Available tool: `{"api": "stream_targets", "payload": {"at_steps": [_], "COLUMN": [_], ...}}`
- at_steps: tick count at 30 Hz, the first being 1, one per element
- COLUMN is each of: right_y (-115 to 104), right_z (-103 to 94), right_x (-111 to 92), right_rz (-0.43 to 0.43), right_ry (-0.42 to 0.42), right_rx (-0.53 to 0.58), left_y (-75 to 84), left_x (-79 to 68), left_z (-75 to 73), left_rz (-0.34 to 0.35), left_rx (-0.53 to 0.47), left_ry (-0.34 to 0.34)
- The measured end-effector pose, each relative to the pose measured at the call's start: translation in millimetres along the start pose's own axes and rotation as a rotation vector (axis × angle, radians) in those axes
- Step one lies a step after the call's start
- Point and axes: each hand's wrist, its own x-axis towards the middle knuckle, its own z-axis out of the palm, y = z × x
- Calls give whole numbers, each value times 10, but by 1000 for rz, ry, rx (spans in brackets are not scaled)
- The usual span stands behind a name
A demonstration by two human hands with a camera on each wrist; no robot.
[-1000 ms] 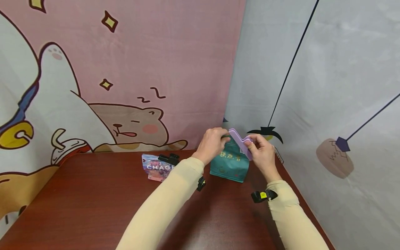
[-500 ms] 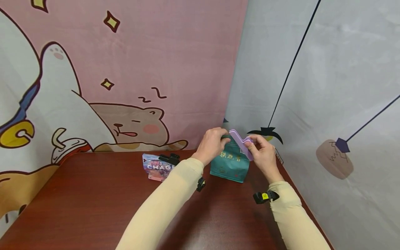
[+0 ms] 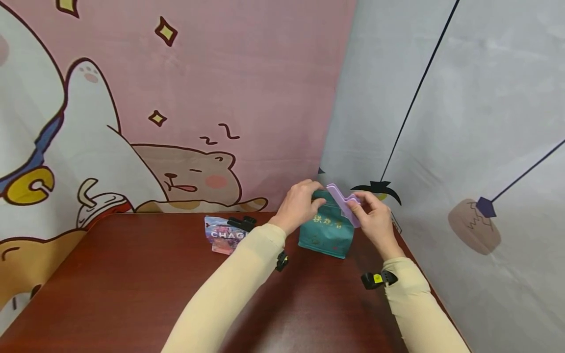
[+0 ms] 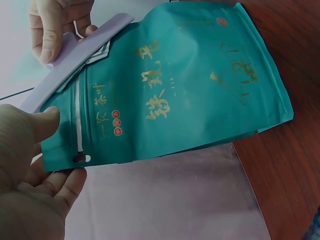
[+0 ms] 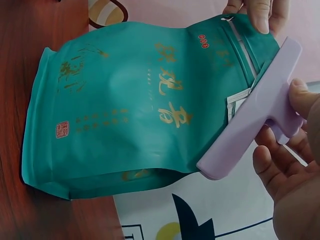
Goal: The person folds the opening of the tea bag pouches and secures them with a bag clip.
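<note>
A teal tea bag (image 3: 324,234) with gold lettering stands on the table at the back right. My left hand (image 3: 301,203) pinches its top corner, thumb on the front and fingers behind, as the left wrist view shows. A lilac bag clip (image 5: 250,117) lies slantwise over the other part of the bag's top. My right hand (image 3: 375,220) holds this clip by its handle, the thumb (image 5: 302,97) on one side and fingers on the other. A small white-edged piece (image 5: 237,102) sticks out beside the clip. Whether the clip's jaws are closed on the bag cannot be told.
Left of the bag, a pink and blue pouch (image 3: 219,234) stands with a black clip (image 3: 242,224) at its top; my left sleeve partly covers it. A cartoon-printed cloth (image 3: 273,98) hangs behind the dark red table (image 3: 132,279), and a grey cloth (image 3: 485,122) on the right.
The head view has turned slightly left, so the scene sits a little further right in it. Both hands keep the same hold on bag and clip.
</note>
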Motion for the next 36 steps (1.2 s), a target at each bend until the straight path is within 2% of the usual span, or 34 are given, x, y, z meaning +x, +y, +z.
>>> {"api": "stream_targets", "payload": {"at_steps": [7,24,31,36], "right_y": [17,-25,-59,-93], "right_z": [-14,-120,-151,-166], "right_x": [-2,38,44,59], "right_rz": [-2,-10,-91,-151], "right_ry": [-6,-105,-115,-137], "right_rx": [-19,-140,-222,-231], "left_y": [-24,-156,-225,-268], "left_x": [-21,-152,-232,-271], "left_z": [-35,-124,-212,-300], "left_rz": [-7,25,63,88], "left_rx": [-9,108,167,223], "left_ry": [-36,-97,-84,-58]}}
